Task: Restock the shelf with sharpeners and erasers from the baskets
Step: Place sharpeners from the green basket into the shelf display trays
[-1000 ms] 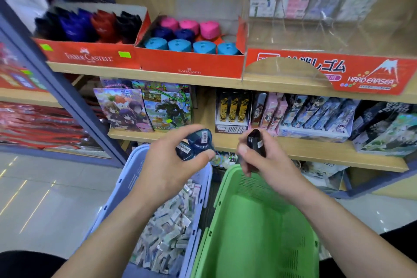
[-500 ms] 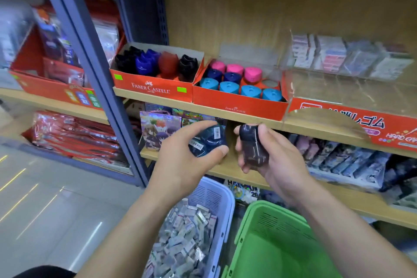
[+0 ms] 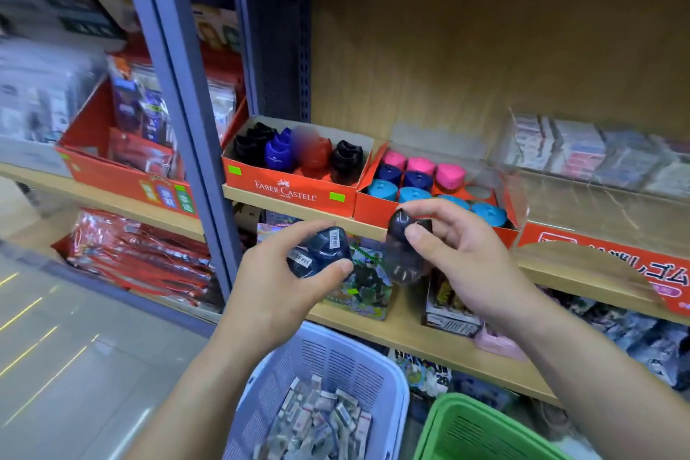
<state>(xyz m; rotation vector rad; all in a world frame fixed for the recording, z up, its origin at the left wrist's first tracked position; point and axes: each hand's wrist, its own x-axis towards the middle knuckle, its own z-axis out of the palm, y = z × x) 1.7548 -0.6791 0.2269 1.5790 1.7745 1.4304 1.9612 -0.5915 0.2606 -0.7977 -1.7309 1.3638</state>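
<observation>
There is lots of open room above the two red boxes on the shelf (image 3: 239, 197), right up the wooden back wall, so a hand can come in from the front or from above. The left box (image 3: 261, 175) is packed with sharpeners along its back. A bit of bare floor shows near its front wall. The right box (image 3: 369, 213) is nearly full. One round hole (image 3: 479, 192) is free at its right side, just beside a pink sharpener (image 3: 450, 175). A grey post (image 3: 175, 116) blocks the shelf's left end. A clear case (image 3: 560, 194) walls off the right. The right hand (image 3: 470, 261), holding a dark sharpener (image 3: 401, 235), is in front of the right box's front wall.
</observation>
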